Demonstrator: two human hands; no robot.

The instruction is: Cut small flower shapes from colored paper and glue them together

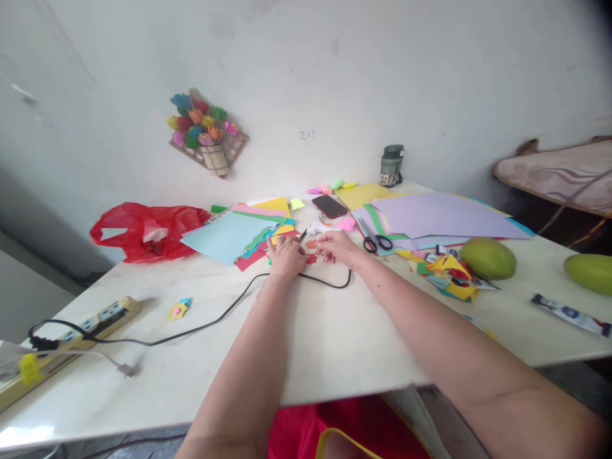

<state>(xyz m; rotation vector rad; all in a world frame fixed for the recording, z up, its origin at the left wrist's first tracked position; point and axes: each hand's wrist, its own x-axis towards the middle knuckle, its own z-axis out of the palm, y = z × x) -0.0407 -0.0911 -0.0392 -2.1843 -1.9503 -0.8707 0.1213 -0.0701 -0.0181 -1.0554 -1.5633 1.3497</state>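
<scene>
My left hand (287, 257) rests palm down at the middle of the table, its fingers spread and bent low over the paper scraps. A dark, thin tip (303, 235) sticks up beside its fingertips. My right hand (338, 248) is close by on the right, fingers curled together; what they pinch is too small to make out. Between the two hands are a small orange paper piece (312, 244) and a red paper piece (312, 259), the red one near my left thumb. Just beyond lies a white tool (319, 228), possibly a glue gun, against a pink piece (345, 224).
Black-handled scissors (377, 243) lie right of my hands, near lilac sheets (435, 213) and mixed scraps (449, 277). Behind are a phone (329, 206) and a bottle (391, 166). A black cord (205, 324) runs from the power strip (71, 344). Mangoes (488, 258) sit right.
</scene>
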